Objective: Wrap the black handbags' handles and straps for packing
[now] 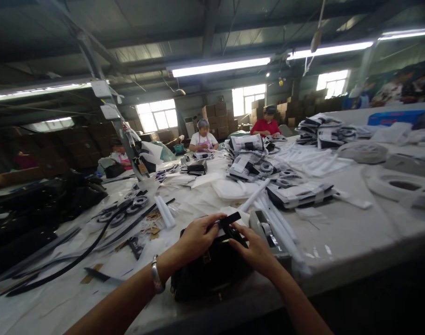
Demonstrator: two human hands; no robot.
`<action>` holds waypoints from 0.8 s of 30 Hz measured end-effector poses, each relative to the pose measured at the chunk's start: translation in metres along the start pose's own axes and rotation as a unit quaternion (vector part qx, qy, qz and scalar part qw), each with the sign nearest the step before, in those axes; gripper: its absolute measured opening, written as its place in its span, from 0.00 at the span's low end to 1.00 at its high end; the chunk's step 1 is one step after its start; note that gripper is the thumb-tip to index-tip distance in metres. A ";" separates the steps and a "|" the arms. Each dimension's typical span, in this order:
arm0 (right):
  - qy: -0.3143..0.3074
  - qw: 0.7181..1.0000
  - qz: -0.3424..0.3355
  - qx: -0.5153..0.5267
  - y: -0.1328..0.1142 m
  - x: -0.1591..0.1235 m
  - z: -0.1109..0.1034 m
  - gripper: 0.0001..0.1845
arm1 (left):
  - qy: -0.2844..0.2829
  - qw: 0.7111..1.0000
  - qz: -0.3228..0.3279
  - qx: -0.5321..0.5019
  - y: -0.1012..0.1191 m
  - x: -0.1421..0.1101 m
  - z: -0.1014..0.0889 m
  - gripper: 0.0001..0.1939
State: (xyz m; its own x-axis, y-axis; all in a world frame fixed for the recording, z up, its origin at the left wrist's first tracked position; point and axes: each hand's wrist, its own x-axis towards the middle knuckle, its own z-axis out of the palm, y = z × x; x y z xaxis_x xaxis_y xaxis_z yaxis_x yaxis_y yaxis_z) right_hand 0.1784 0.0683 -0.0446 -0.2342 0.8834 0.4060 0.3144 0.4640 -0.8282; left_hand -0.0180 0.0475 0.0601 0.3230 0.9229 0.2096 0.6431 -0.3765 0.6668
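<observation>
A black bag [212, 279] with small gold-coloured metal fittings sits at the table's near edge, right below both hands. Over its top, my left hand [198, 235] has its thumb and fingers closed on a short black strap [230, 219], whose flat end sticks up to the right. My right hand [253, 247] comes from the other side, thumb and fingers curled round the same dark strap. Something white shows between the hands, partly covered by fingers. A grey tape dispenser [264, 228] stands just beyond my right hand.
White foam tubes [278, 228] lie beside the dispenser. Wrapped black-and-white packs [245, 160] pile up beyond. Long black straps [83, 253] and black bags [41, 209] spread leftward. A metal post [123, 135] rises at the left. Co-workers [202, 139] sit across the table.
</observation>
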 end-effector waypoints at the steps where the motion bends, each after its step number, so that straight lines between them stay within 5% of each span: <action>1: -0.007 1.000 -0.003 0.002 -0.001 0.000 -0.001 0.21 | 0.001 1.000 0.006 0.018 0.002 0.001 0.000 0.18; 8: -0.022 0.999 -0.014 0.028 -0.004 0.006 -0.001 0.09 | -0.040 0.995 0.016 0.092 0.001 0.006 -0.004 0.16; 16: 0.115 0.992 0.029 0.038 -0.022 -0.015 0.032 0.10 | -0.016 0.991 0.035 0.124 0.001 0.002 -0.011 0.14; 24: 0.033 0.996 0.045 0.068 -0.028 -0.037 0.032 0.09 | -0.116 0.980 0.012 0.158 -0.003 -0.007 -0.018 0.16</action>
State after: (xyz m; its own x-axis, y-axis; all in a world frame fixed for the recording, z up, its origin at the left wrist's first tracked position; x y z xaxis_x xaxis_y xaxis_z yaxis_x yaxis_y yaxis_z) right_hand 0.1493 0.0204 -0.0488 -0.1486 0.9257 0.3477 0.2020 0.3726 -0.9057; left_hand -0.0343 0.0438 0.0695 0.4659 0.8844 0.0287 0.8050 -0.4371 0.4010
